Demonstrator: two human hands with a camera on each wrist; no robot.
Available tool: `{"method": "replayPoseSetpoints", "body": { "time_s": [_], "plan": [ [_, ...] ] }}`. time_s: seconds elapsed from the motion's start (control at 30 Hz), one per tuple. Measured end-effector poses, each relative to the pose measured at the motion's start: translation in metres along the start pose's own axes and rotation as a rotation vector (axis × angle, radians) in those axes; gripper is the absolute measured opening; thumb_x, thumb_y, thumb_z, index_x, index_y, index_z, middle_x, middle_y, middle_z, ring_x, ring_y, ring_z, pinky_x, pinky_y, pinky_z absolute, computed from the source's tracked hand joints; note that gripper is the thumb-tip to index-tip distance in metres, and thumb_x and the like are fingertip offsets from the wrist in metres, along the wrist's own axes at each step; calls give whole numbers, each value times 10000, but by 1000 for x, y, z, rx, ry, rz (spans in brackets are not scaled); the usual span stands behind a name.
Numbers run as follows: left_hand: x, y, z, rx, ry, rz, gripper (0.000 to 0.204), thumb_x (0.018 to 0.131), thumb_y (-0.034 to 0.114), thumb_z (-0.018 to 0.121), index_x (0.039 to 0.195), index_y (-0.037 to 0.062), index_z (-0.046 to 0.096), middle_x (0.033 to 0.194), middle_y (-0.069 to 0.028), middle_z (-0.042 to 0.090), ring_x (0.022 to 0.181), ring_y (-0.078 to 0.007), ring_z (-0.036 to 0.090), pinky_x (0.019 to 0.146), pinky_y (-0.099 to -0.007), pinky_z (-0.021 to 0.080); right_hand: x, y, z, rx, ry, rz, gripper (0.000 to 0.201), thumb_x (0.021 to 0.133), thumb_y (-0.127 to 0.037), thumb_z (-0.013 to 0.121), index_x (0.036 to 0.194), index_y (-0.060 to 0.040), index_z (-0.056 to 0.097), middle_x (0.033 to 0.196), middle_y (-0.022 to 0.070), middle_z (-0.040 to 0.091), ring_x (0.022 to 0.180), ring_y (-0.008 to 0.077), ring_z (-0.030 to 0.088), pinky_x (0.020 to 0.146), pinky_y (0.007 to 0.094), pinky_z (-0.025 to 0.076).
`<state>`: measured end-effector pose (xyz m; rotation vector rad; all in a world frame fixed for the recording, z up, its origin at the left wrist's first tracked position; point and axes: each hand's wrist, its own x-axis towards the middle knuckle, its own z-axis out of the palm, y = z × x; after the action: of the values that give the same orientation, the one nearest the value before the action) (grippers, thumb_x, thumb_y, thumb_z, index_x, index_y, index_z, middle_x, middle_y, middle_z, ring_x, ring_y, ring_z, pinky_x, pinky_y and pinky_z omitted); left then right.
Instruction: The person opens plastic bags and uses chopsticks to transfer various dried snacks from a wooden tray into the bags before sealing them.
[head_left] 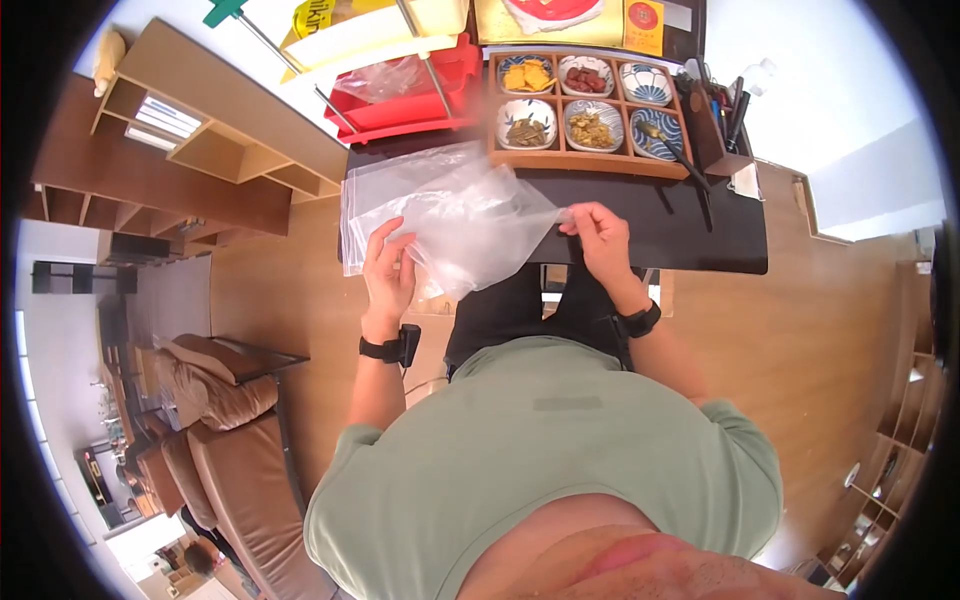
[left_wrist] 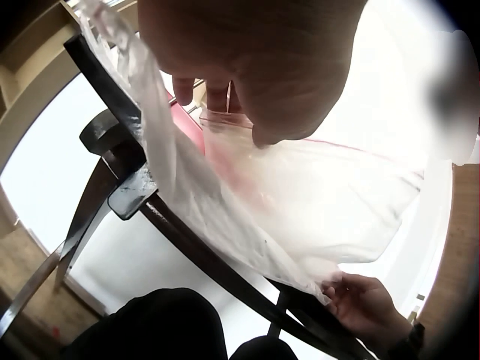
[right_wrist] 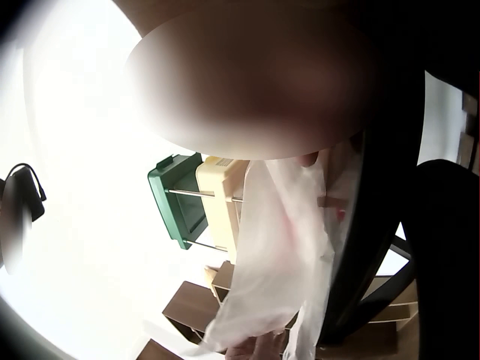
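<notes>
A clear plastic bag (head_left: pixel 480 225) spreads between the two hands over the table's front edge. The right hand (head_left: pixel 603 250) pinches its right corner between thumb and fingertips. At the bag's left side, the left hand (head_left: pixel 388 270) has bent fingers on the film. The left wrist view shows a red line along the bag (left_wrist: pixel 322 195) beneath the left hand (left_wrist: pixel 255 67), and the right hand (left_wrist: pixel 364 307) gripping the far corner. In the right wrist view, the bag (right_wrist: pixel 274 247) hangs in folds toward the left hand (right_wrist: pixel 259 346). More clear bags (head_left: pixel 352 215) lie flat at the left.
Behind the bag, a wooden divided tray (head_left: pixel 590 161) holds several small patterned bowls with food. A black-handled utensil (head_left: pixel 690 170) leans from one bowl. A pen holder (head_left: pixel 722 150) stands right of the tray; a red bin (head_left: pixel 400 122) stands at the back left.
</notes>
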<state>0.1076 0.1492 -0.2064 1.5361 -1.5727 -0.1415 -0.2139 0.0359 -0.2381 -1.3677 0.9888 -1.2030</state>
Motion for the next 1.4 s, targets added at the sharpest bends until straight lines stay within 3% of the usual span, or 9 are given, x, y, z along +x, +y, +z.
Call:
{"method": "replayPoseSetpoints", "body": {
  "time_s": [0.43,0.53,0.8,1.0,1.13,1.23,1.3,1.33,1.4],
  "plan": [
    [31,-26,7,-17,-53,-122,156,990,72,587,1053,-34,683,1119,-157,711,1027,-289,686,884,-336,531,-6,-7,0,-103,-83,-93,164,1000,-67,592,975,56,697,879,81,724,776,128,695,734,262,548],
    [41,-32,8,-72,-37,-5,141,982,85,617,1007,-25,701,1065,-154,710,965,-280,681,844,-346,531,-6,-5,-2,-101,-106,-83,176,1014,-71,576,992,57,694,872,81,718,781,121,685,734,254,540],
    [72,29,-21,-246,-204,-26,55,918,25,697,952,-12,718,854,-92,672,792,-184,631,736,-295,500,-7,12,-17,272,65,4,200,1041,-113,560,1033,47,679,820,60,685,738,107,640,734,247,525],
    [87,55,11,-517,-323,-238,56,914,36,707,937,-11,728,805,-59,679,758,-116,613,702,-270,493,-12,-18,-13,294,44,-150,414,909,12,647,1309,19,541,1020,45,651,878,111,620,798,252,517],
    [108,75,25,-427,-471,-55,61,918,50,705,947,0,724,821,-60,684,767,-118,621,668,-280,494,-14,1,-22,224,48,-85,503,862,56,686,1335,22,518,1047,52,644,938,101,614,821,242,501],
    [117,70,43,-395,-493,13,63,911,68,710,939,11,718,825,-73,686,759,-146,635,643,-306,497,-15,6,-30,121,14,-1,503,920,-143,688,1363,9,505,1169,76,622,1029,145,617,889,283,506],
    [118,74,56,-406,-466,33,66,901,76,715,928,16,713,829,-87,689,752,-172,649,634,-324,501,-13,-20,-17,293,-53,-274,546,861,-144,791,1311,44,542,1041,61,638,944,167,631,836,287,495],
    [115,82,65,-321,-473,160,75,885,83,725,916,17,708,832,-105,689,750,-205,659,637,-340,508,-7,-30,-19,-15,-59,-424,435,851,-181,797,1197,26,632,1019,84,651,916,218,643,825,319,504],
    [107,96,78,-233,-472,277,87,869,90,735,904,18,702,835,-122,690,747,-238,669,640,-355,516,-10,-29,-16,-148,-117,-376,349,847,-155,788,1127,13,663,1007,96,655,878,223,647,786,317,506]
  ]
}}
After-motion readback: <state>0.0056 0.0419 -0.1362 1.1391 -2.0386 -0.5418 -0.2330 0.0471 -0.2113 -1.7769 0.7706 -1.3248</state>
